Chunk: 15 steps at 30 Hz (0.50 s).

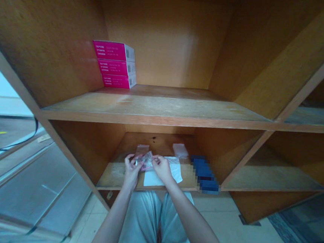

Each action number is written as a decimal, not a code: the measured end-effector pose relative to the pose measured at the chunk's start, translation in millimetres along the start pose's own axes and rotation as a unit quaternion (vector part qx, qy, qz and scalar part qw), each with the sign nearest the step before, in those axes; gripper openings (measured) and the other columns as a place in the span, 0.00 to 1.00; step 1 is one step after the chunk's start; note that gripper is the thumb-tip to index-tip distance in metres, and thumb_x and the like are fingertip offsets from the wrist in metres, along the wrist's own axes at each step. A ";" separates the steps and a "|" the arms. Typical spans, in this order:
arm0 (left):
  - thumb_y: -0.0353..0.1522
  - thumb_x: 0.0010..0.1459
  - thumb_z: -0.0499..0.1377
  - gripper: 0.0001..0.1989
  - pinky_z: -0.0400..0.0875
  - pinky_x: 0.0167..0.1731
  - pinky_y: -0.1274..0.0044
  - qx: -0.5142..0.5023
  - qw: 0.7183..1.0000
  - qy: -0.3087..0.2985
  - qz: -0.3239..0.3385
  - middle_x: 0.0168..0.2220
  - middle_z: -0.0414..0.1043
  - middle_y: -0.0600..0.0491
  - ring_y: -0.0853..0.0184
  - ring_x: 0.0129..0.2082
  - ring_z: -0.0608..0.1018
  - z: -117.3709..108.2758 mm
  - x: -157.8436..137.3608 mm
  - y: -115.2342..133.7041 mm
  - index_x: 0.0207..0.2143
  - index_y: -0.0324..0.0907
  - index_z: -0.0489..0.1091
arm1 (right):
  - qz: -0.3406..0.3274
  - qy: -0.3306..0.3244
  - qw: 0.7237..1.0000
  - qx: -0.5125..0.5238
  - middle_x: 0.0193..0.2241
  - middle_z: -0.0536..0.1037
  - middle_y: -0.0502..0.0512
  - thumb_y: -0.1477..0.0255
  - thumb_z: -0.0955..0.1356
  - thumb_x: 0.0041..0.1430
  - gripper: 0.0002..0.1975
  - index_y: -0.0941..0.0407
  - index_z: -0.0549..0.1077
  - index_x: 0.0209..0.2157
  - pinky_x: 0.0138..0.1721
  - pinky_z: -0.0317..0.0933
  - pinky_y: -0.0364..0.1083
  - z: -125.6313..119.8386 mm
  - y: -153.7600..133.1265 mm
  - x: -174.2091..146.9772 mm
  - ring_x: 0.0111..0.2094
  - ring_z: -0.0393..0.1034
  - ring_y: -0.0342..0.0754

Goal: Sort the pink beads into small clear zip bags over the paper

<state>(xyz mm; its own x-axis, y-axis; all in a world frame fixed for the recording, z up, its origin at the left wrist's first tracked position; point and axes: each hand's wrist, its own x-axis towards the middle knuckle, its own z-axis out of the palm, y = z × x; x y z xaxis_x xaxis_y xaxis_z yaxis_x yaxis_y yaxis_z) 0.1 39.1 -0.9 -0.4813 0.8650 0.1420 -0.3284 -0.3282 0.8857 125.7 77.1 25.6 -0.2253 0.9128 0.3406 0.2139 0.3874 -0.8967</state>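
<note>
**Clear plastic bag, pinched on both sides**

Small, see-through, crinkled film with glossy highlights; pinkish patch low down, contents too small to tell. Your left hand grips its left side, your right hand its right. You have it tilted, over the lower shelf.

You have one white sheet, and your two hands, the left hand at its left edge and the right hand over it. You can count three clear bags: a held bag between your hands, a left bag and a right bag both beyond the sheet. Three pink boxes are stacked above and left of the sheet; one blurred blue item lies to its right.
</note>
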 end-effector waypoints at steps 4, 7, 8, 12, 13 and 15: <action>0.34 0.42 0.62 0.09 0.72 0.31 0.77 0.060 0.997 -0.036 -0.022 0.48 0.64 0.50 0.69 0.34 0.74 -7.4 0.7 -8.2 0.24 0.38 0.68 | 0.003 -0.001 1.000 -0.004 0.25 0.75 0.53 0.75 0.63 0.49 0.08 0.59 0.71 0.31 0.29 0.61 0.41 2.3 -1.9 1.8 0.26 0.69 0.44; 0.35 0.44 0.60 0.08 0.71 0.31 0.78 0.088 0.995 -0.043 -0.007 0.51 0.61 0.50 0.65 0.41 0.71 -9.1 -0.2 -8.8 0.20 0.38 0.71 | -0.004 0.001 1.000 -0.004 0.24 0.74 0.51 0.74 0.63 0.49 0.07 0.59 0.70 0.31 0.30 0.61 0.40 5.4 -1.3 2.6 0.27 0.68 0.43; 0.34 0.44 0.60 0.08 0.71 0.31 0.79 0.093 0.995 -0.046 0.001 0.51 0.60 0.49 0.63 0.43 0.70 -8.6 -0.8 -7.5 0.20 0.38 0.71 | -0.007 -0.002 1.000 -0.002 0.24 0.74 0.51 0.74 0.63 0.49 0.06 0.59 0.70 0.30 0.29 0.60 0.40 6.4 -1.0 2.8 0.26 0.68 0.43; 0.34 0.44 0.60 0.07 0.71 0.31 0.80 0.093 0.994 -0.059 0.009 0.52 0.59 0.49 0.60 0.47 0.68 -4.4 -4.0 0.7 0.23 0.39 0.74 | -0.020 -0.023 1.000 0.002 0.23 0.73 0.50 0.74 0.64 0.49 0.05 0.59 0.71 0.28 0.27 0.59 0.39 8.5 -2.4 2.6 0.24 0.66 0.41; 0.34 0.44 0.61 0.07 0.71 0.31 0.80 0.089 0.994 -0.061 0.005 0.53 0.58 0.49 0.61 0.47 0.68 -3.6 -4.5 2.2 0.25 0.39 0.74 | -0.025 -0.028 0.999 0.001 0.22 0.73 0.50 0.74 0.64 0.49 0.05 0.59 0.71 0.28 0.27 0.59 0.39 8.4 -3.5 2.2 0.23 0.65 0.41; 0.35 0.45 0.61 0.09 0.71 0.30 0.80 0.088 0.994 -0.061 -0.002 0.54 0.56 0.49 0.62 0.45 0.70 -2.7 -4.7 3.4 0.27 0.39 0.75 | -0.034 -0.040 0.999 -0.001 0.21 0.72 0.49 0.73 0.64 0.48 0.06 0.59 0.71 0.29 0.26 0.58 0.38 7.9 -5.7 1.0 0.22 0.64 0.40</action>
<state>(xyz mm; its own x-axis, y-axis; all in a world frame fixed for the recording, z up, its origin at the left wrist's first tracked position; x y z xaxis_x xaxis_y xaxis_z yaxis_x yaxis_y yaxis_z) -0.9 32.8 0.2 -0.3737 0.9096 0.1814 -0.1783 -0.2624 0.9484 116.7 74.8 28.9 -0.3144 0.8711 0.3772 0.1976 0.4487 -0.8716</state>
